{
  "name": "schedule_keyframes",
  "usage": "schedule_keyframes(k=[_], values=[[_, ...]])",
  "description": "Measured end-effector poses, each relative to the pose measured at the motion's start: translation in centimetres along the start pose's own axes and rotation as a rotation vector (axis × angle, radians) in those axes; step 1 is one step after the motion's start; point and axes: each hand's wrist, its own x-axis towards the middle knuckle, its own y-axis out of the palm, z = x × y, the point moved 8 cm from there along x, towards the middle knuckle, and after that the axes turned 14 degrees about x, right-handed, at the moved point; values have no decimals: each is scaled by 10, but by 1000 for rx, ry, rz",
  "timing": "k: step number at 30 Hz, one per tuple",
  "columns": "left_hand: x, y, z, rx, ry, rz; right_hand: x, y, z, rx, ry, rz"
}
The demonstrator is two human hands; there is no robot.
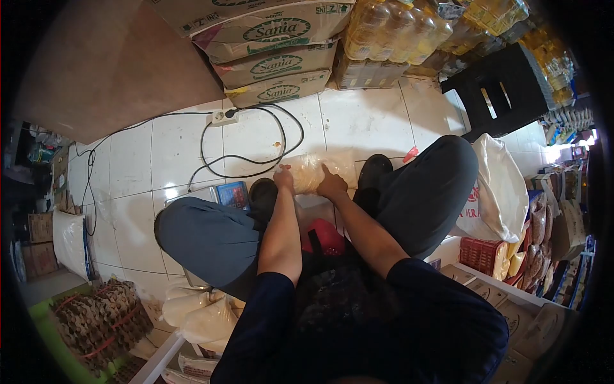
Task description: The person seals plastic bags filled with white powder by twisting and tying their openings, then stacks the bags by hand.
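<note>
A clear plastic bag with pale contents [310, 169] lies on the white tiled floor between my shoes. My left hand [283, 178] is at the bag's left end, its fingers pinched together on the plastic. On the right part of the bag rests my right hand [332, 184], with its index finger stretched out over the plastic and the other fingers curled. Below the bag, between my forearms, is a red object [325, 237]. A blue-screened device or box [232, 196] sits by my left shoe.
Sania cartons [275, 61] and packs of oil bottles [396, 32] stand ahead. A black cable loops from a power socket [224, 116]. At right are a black stool [495, 93] and a white sack [495, 192]. Egg trays [102, 323] are at lower left.
</note>
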Motion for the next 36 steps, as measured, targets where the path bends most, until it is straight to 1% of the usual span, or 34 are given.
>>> schedule_keyframes(k=[3,7,9,13,15,19,25,29,33,34,36], values=[[-8,0,-8,-52,13,34,4,-2,-6,32,6,-42],[-13,-1,-11,-72,-26,38,7,-5,-14,77,27,-94],[-11,0,-10,-78,-27,34,8,-6,-19,99,60,-88],[-6,0,-7,-51,24,31,7,-9,-24,140,124,-74],[-5,0,-10,-22,58,25,5,-12,-23,138,117,-92],[-12,-2,-10,-39,-13,3,10,-13,-30,123,174,-98],[-17,-4,-14,-16,-40,-10,4,2,-18,35,17,-20],[-14,-4,-14,-4,-11,-14,5,19,-9,63,-51,28],[-5,1,-5,-37,-19,-12,2,15,-4,126,-113,46],[-1,2,-4,-9,16,-25,3,13,-4,147,-138,41],[4,1,-4,49,82,-59,9,3,-4,170,-96,-8]])
